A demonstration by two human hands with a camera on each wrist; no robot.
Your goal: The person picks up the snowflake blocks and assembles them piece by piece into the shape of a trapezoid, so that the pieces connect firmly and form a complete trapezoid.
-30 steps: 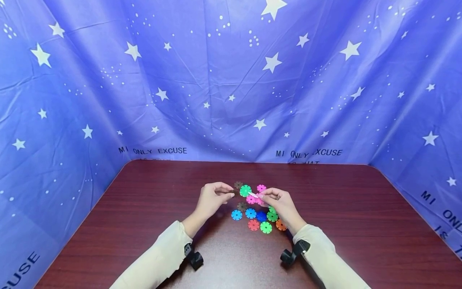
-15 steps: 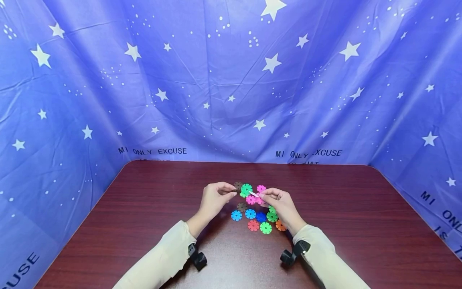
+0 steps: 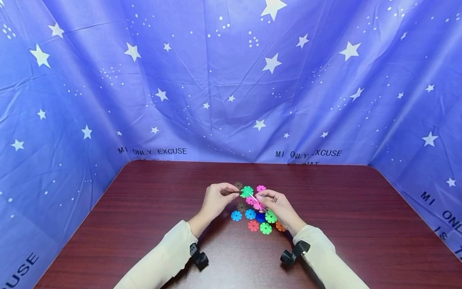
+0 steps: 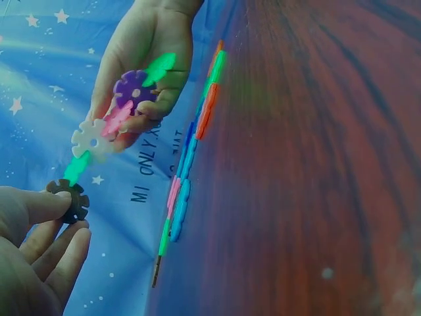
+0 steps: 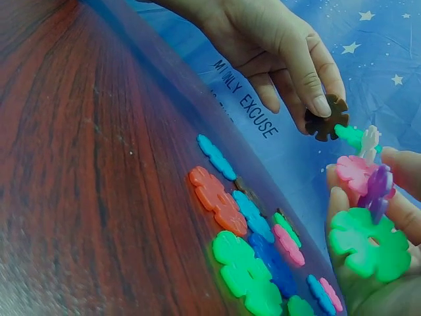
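My left hand [image 3: 216,200] pinches a brown notched disc [image 5: 327,118] between thumb and fingers. The disc's edge meets a green notched disc [image 4: 77,168] at one end of a chain; how deep it sits in the slot I cannot tell. Along the chain follow a white disc [image 4: 92,138], a pink disc [image 5: 355,172], a purple disc [image 4: 135,92] and a bright green end disc [image 5: 370,243], set at angles to one another. Curled fingers of my right hand [image 3: 279,204] hold the chain around its pink and purple part, above the table.
Loose notched discs lie flat below the hands: blue [image 3: 236,216], red [image 3: 253,225], green [image 3: 266,228], orange [image 3: 280,226], pink [image 3: 261,188] and brown [image 3: 238,185]. The dark red table [image 3: 144,224] ends at a star-printed curtain [image 3: 216,80].
My left hand has moved slightly right with the brown disc, up to the chain's green disc. My right hand has turned a little, and the chain's green end disc now shows below it.
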